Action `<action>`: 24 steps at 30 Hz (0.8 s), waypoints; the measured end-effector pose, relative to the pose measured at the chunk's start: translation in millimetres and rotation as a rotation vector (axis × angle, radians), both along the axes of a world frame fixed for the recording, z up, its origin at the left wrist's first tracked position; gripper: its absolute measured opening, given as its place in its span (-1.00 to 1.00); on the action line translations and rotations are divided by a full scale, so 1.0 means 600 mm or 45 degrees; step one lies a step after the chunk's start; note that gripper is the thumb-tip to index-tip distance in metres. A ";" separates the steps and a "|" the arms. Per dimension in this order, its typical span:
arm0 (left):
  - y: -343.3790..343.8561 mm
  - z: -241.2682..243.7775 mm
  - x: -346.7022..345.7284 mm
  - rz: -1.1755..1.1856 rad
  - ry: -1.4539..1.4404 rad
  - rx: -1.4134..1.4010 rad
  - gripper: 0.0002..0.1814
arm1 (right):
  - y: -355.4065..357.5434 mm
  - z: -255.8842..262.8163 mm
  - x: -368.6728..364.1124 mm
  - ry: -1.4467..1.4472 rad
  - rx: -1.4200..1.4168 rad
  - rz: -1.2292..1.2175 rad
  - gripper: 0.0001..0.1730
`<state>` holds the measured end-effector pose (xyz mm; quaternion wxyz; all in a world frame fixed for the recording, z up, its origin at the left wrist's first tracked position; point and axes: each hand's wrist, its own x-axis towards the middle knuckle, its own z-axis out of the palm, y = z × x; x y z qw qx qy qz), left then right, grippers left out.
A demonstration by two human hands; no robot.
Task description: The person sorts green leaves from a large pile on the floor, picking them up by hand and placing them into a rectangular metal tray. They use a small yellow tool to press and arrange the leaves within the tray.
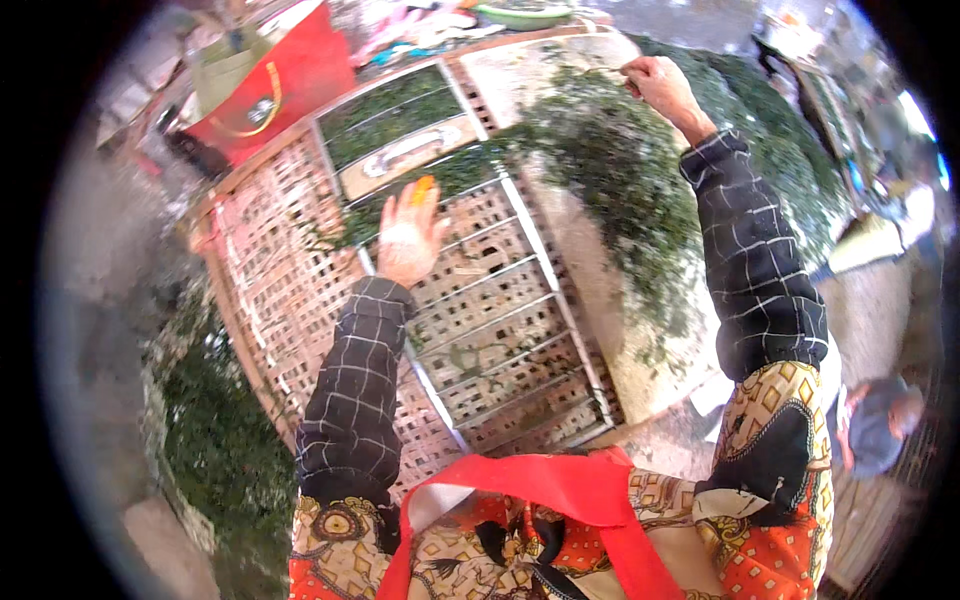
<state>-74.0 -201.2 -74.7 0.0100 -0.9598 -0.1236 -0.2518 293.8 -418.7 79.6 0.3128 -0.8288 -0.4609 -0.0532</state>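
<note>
My left hand (411,238) lies palm down, fingers slightly apart, on a strip of green sprigs (461,176) across a metal frame with crossbars (525,217); something orange covers part of one finger. Beyond it, a wooden board (409,154) with a shiny pale object on it spans the frame, with more greenery between the far bars. Raised at the upper right, my right hand (660,84) pinches a thin stem at its fingertips. Beside and below that hand spreads a loose heap of small-leaved green sprigs (615,165). The frame rests on a pierced, grid-like panel (281,217).
A wooden edge (238,322) borders the work surface. A red bag (300,79) stands at the upper left, a light green basin (525,16) at the top. More greenery lies at lower left (225,420) and far right (772,142). Another person (877,427) is at right.
</note>
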 end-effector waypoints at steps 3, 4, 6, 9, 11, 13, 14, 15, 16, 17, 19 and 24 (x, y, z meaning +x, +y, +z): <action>-0.015 -0.009 0.022 0.063 -0.001 -0.044 -0.46 | -0.174 -0.023 0.020 0.034 -0.042 -0.211 -0.75; -0.020 -0.008 0.028 0.040 -0.014 -0.043 -0.46 | -0.236 -0.045 0.031 0.057 -0.119 -0.320 -0.74; -0.018 -0.008 0.027 0.055 -0.012 -0.052 -0.46 | -0.305 -0.091 -0.005 0.095 -0.143 -0.470 -0.70; -0.017 -0.005 0.024 0.081 0.048 -0.036 -0.45 | -0.301 -0.142 -0.088 0.360 -0.061 -0.528 -0.33; -0.018 -0.003 0.026 0.079 0.057 -0.058 -0.45 | -0.256 -0.159 -0.158 0.033 0.031 -0.432 -0.07; -0.020 0.003 0.025 0.082 0.077 -0.065 -0.46 | -0.216 -0.194 -0.166 -0.207 0.091 -0.402 -0.21; -0.022 0.007 0.021 0.091 0.086 -0.066 -0.46 | -0.214 -0.196 -0.155 -0.123 0.068 -0.402 -0.28; -0.024 0.008 0.020 0.100 0.086 -0.076 -0.46 | -0.212 -0.190 -0.136 -0.049 0.036 -0.401 -0.34; -0.024 0.007 0.020 0.097 0.050 -0.065 -0.46 | -0.213 -0.186 -0.119 0.026 0.003 -0.398 -0.40; -0.024 0.009 0.022 0.098 0.056 -0.069 -0.47 | -0.217 -0.185 -0.106 -0.065 0.077 -0.399 -0.58; -0.024 0.012 0.018 0.115 0.073 -0.081 -0.47 | -0.223 -0.158 -0.084 0.451 0.177 -0.345 -0.64; -0.027 0.012 0.026 0.160 0.111 -0.039 -0.45 | -0.244 -0.131 -0.048 0.793 0.439 -0.150 -0.76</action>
